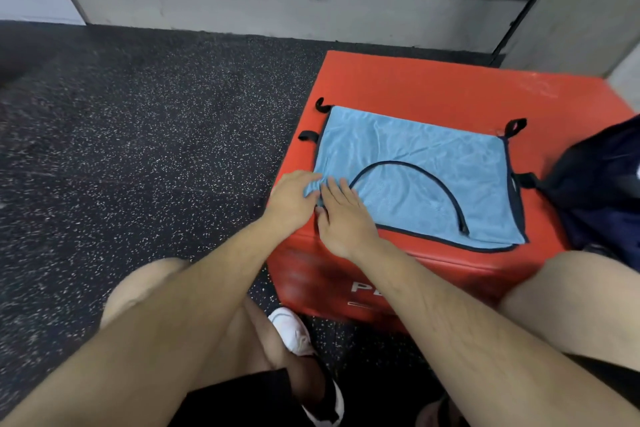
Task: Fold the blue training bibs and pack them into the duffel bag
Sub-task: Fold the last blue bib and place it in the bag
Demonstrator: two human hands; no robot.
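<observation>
A light blue training bib [419, 166] with dark trim and black side straps lies spread flat on a red padded box [433, 90]. My left hand [294, 199] grips the bib's near left corner, with the cloth bunched under its fingers. Just beside it, my right hand [341, 215] lies flat with its fingers on the same corner. A dark navy duffel bag [599, 184] sits at the right edge of the box, partly cut off by the frame.
The box stands on black speckled rubber flooring [138, 132] near a grey wall [277, 3]. My bare knees flank the box, and a white shoe [294, 331] rests on the floor beside its near left corner.
</observation>
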